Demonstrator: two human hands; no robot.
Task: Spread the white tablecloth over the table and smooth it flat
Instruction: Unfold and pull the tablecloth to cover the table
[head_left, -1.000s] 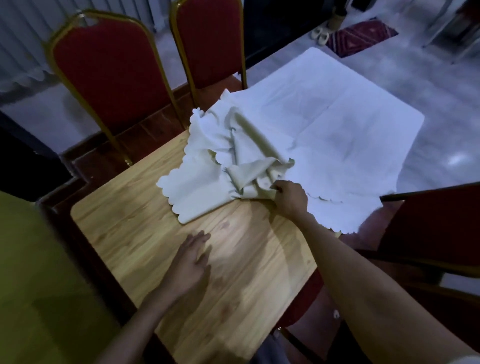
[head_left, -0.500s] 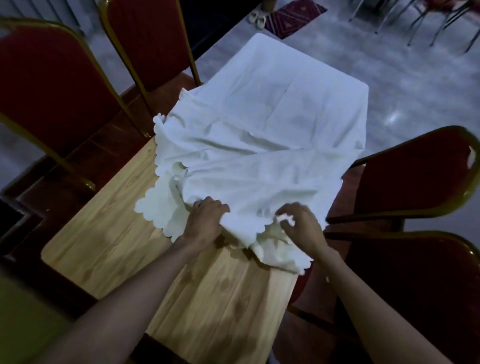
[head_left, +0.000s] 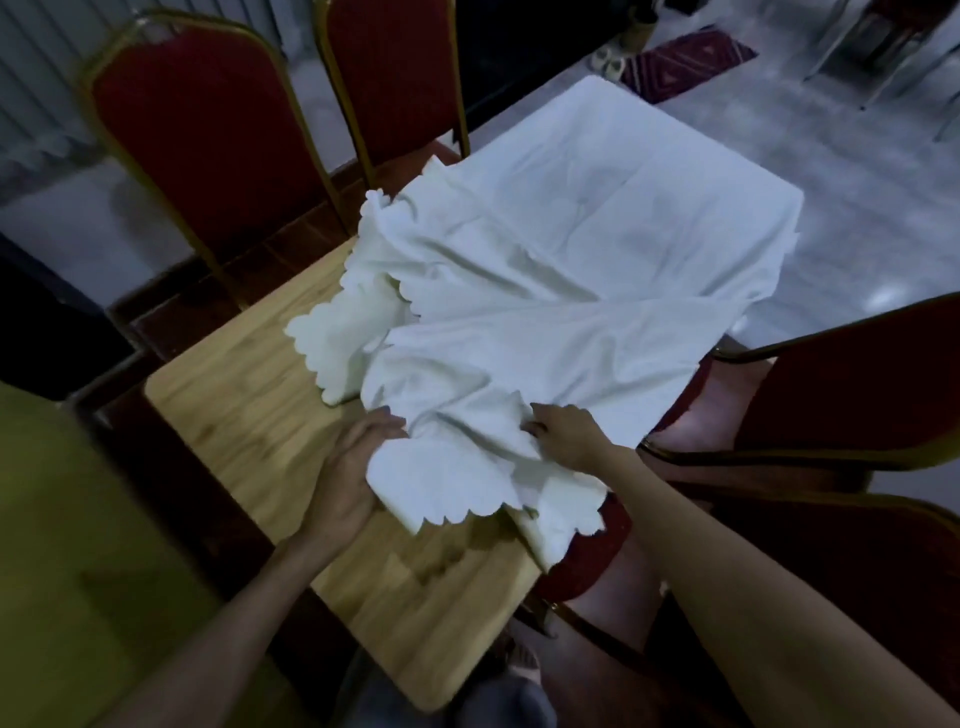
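A white tablecloth (head_left: 571, 260) with a scalloped edge covers the far half of a light wooden table (head_left: 249, 415). Its near part lies folded and bunched, with a flap hanging over the table's right edge. My left hand (head_left: 348, 467) grips the near scalloped fold from the left, fingers curled under the fabric. My right hand (head_left: 569, 434) pinches the cloth a little to the right, at the table's right side. The near end of the table top is bare wood.
Two red chairs with gold frames (head_left: 208, 130) stand along the table's left side. Two more red chairs (head_left: 852, 395) are at the right, close to my right arm. A patterned rug (head_left: 685, 62) lies on the grey floor beyond the table.
My left hand went from resting flat on the wood to gripping the cloth. Both hands have drawn the near folded part toward me, and more of the table is covered.
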